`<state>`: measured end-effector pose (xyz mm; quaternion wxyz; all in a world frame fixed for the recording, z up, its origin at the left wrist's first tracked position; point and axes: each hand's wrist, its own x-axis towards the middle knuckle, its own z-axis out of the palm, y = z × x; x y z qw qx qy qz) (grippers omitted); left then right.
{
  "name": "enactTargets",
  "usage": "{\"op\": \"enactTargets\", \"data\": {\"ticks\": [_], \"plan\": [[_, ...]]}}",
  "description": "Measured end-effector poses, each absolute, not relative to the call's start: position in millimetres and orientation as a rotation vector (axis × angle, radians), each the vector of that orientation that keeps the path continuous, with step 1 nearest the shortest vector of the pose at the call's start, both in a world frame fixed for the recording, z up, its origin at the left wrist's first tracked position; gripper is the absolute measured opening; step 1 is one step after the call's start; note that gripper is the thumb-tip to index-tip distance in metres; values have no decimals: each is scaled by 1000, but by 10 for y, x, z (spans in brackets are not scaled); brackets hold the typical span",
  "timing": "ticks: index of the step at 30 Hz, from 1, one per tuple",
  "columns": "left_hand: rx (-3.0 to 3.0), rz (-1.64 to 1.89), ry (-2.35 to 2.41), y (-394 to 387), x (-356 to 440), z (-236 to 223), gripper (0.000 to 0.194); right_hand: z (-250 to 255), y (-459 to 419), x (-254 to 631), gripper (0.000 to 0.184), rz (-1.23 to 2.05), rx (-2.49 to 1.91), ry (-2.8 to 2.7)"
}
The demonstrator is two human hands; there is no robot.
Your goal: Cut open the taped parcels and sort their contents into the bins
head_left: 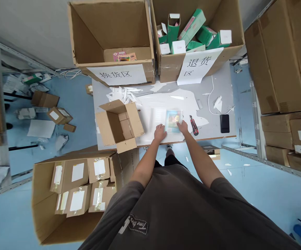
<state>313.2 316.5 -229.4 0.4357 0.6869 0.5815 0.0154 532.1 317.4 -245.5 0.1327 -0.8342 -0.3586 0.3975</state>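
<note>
Both my hands hold a small flat packet (173, 119) with a colourful print, low over the front edge of the grey table (218, 93). My left hand (160, 133) grips its left side with the fingers curled. On the packet's right side, my right hand (183, 126) has its fingers closed on the edge. The packet is blurred by motion. Left of my hands, an open small cardboard box (119, 125) lies tilted on the table.
A red utility knife (194, 125) and a black phone (224, 123) lie right of my hands. Two big labelled cartons (112, 41) (196, 38) stand at the table's back, the right one holding green boxes. A floor carton (69, 194) holds several parcels. Shelves of boxes (283, 69) flank the right.
</note>
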Motion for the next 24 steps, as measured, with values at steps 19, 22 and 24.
{"op": "enactTargets", "data": {"ticks": [19, 22, 24], "plan": [[1207, 18, 1701, 3345, 3260, -2513, 39, -2585, 3177, 4999, 62, 850, -2604, -1220], [1215, 23, 1712, 3370, 3321, -2524, 39, -2582, 3210, 5065, 59, 908, -2590, -1223], [1226, 4, 1728, 3380, 3362, -2506, 37, -2587, 3233, 5116, 56, 961, -2557, -1221]]}}
